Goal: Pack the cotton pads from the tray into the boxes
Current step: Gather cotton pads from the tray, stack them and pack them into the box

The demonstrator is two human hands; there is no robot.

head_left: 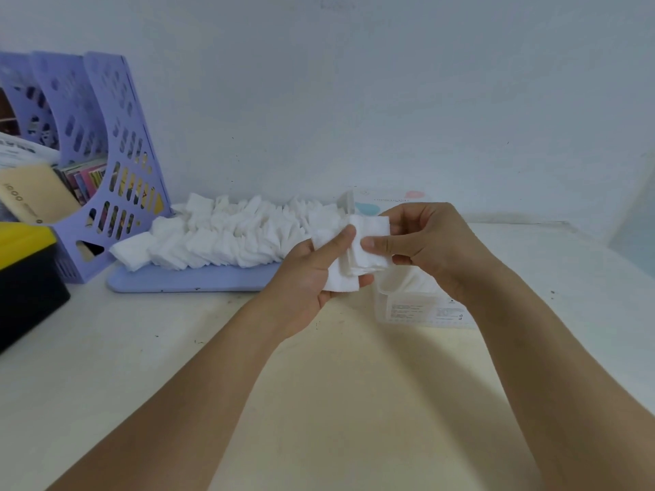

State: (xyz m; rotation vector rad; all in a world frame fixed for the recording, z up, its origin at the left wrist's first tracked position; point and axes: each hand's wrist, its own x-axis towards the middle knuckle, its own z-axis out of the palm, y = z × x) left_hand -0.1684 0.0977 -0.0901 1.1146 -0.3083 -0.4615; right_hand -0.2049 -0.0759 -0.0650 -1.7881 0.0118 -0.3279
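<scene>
A lilac tray point(184, 279) lies at the back of the table, heaped with several white square cotton pads point(227, 235). Both hands hold a small stack of cotton pads point(349, 260) above the table, in front of the tray's right end. My left hand point(312, 278) cups the stack from below with its thumb on top. My right hand point(429, 246) pinches the stack's right side with thumb and fingers. A translucent white box point(421, 306) with small printed text stands under my right hand, partly hidden by it. Behind the hands a raised lid flap point(347, 202) shows.
A lilac perforated file rack point(106, 164) with books and papers stands at the back left. A black and yellow case point(24, 278) sits at the left edge. The white wall runs close behind the tray. Bare cream tabletop point(336, 384) lies between my forearms.
</scene>
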